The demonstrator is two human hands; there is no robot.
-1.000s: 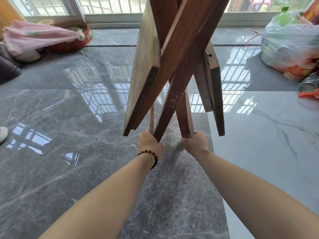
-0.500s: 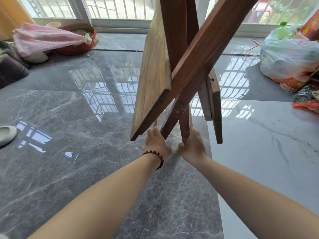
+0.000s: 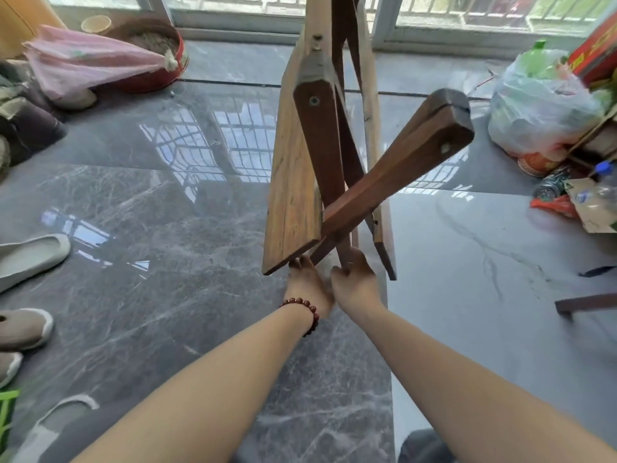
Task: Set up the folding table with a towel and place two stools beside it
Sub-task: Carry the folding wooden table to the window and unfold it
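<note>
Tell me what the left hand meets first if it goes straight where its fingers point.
Likely the lower edge of the folding table: the left hand is right at it, though depth is unclear.

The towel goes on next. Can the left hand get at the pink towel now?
Probably not: the left hand holds the table by its lower end, and the towel lies far off on the red basin.

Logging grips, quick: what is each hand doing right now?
Left hand: grips the folding table at its lower end.
Right hand: grips one of its legs.
</note>
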